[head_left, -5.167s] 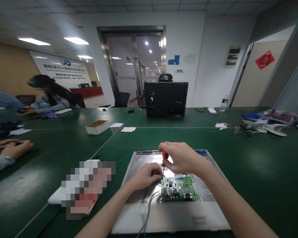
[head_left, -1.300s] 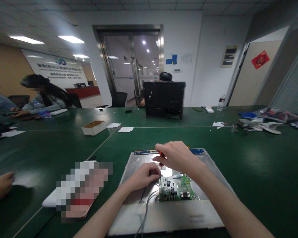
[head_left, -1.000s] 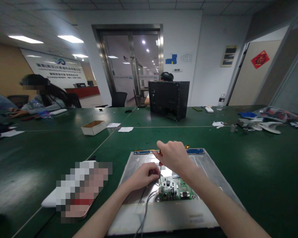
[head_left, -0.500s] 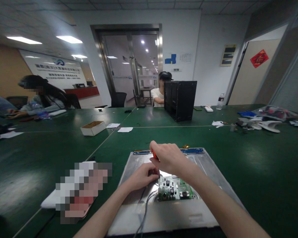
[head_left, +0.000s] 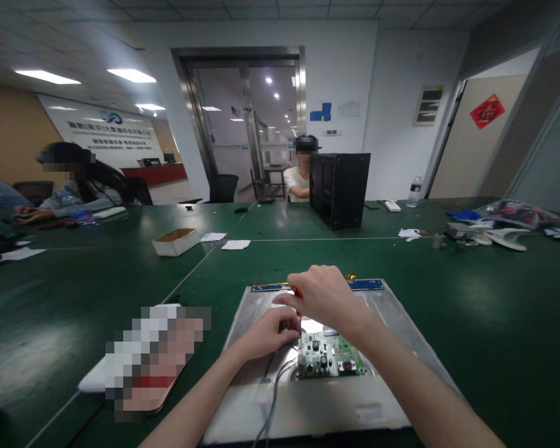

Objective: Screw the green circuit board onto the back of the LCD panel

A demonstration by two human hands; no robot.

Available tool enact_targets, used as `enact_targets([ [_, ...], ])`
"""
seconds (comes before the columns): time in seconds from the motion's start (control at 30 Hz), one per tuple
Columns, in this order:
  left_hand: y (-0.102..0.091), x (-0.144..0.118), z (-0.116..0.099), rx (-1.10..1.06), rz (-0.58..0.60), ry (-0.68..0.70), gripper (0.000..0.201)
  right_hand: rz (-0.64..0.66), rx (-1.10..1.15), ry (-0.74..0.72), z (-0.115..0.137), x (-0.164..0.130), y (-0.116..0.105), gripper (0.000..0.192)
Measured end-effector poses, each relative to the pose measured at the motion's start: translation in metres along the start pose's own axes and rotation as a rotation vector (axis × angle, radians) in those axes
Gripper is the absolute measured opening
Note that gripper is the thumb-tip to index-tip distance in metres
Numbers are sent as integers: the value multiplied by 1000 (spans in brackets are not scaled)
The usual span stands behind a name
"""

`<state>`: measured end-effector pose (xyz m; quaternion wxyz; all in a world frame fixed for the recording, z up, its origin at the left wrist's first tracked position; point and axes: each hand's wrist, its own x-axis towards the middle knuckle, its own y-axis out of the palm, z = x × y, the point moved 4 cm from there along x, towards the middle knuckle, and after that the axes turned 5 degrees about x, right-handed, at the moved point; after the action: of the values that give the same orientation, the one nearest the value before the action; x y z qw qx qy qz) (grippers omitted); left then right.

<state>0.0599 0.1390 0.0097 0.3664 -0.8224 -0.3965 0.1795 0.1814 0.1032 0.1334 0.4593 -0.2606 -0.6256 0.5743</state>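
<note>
A silver metal display panel (head_left: 317, 401) lies back-up before me, with a green circuit board (head_left: 329, 354) on its middle. My right hand (head_left: 326, 298) grips a screwdriver (head_left: 298, 292) by its red-orange handle from above, thumb stretched to the left. The shaft points down at the board's upper left corner; its tip is hidden. Beside that corner my left hand (head_left: 270, 333) has its fingers curled together close to the shaft. What they pinch, if anything, cannot be made out. Grey cables (head_left: 275, 395) run from the board's left side toward the panel's near edge.
A blurred-out pink and white object (head_left: 154, 361) lies left of the panel. Farther off are an open white box (head_left: 175, 242), paper pieces (head_left: 236, 244) and a black computer case (head_left: 343, 190). Co-workers sit across and at the left. Assorted items (head_left: 490, 230) lie at the right.
My right hand has shifted slightly right and its grip on the screwdriver handle has turned, with the thumb now stretched out. The left hand stays in place.
</note>
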Motion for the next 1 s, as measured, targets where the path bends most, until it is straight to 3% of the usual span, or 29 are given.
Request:
enact_targets([
  [0.27,0,0,-1,-3,7,8,6,16,14,-24,-3,0,0,17],
  [0.5,1,-1,-1,-14,-2,17,7,15,77,-103,-3,-4,-4,17],
  [0.67,1,0,-2,1,4,19,8,-6,15,-28,1,-1,-1,39],
  [0.83,0,0,-4,-5,5,15,9,1,-22,-47,6,1,-1,17],
  [1.0,-1,-1,-6,7,-4,0,9,80,43,-128,6,5,-5,22],
])
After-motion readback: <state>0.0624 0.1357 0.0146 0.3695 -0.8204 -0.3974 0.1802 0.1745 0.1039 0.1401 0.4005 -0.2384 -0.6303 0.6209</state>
